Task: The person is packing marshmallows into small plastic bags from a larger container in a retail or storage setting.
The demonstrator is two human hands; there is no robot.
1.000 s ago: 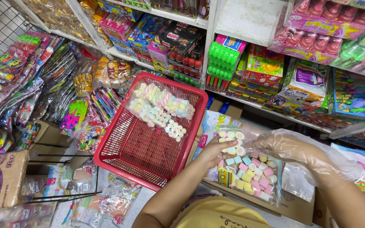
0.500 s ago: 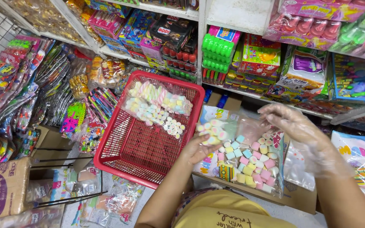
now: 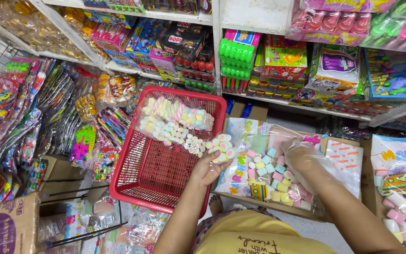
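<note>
My left hand [image 3: 206, 167] holds a small clear packet of pastel marshmallows [image 3: 220, 146] over the right rim of a red mesh basket [image 3: 137, 181]. Clear packets of marshmallows [image 3: 172, 121] lie at the basket's far end. My right hand [image 3: 304, 159], in a thin clear plastic glove, reaches into a large open bag of loose pastel marshmallows [image 3: 272, 175] resting on a cardboard box just right of the basket.
Shelves of boxed sweets and toys [image 3: 240, 51] run across the back. Hanging packets of toys and candy [image 3: 29, 108] crowd the left. Another marshmallow bag [image 3: 400, 188] lies at the right edge. A brown carton [image 3: 10, 226] sits at lower left.
My left hand carried the small marshmallow packet leftward from the big bag to the basket's rim. My gloved right hand rose, then dropped back into the big bag.
</note>
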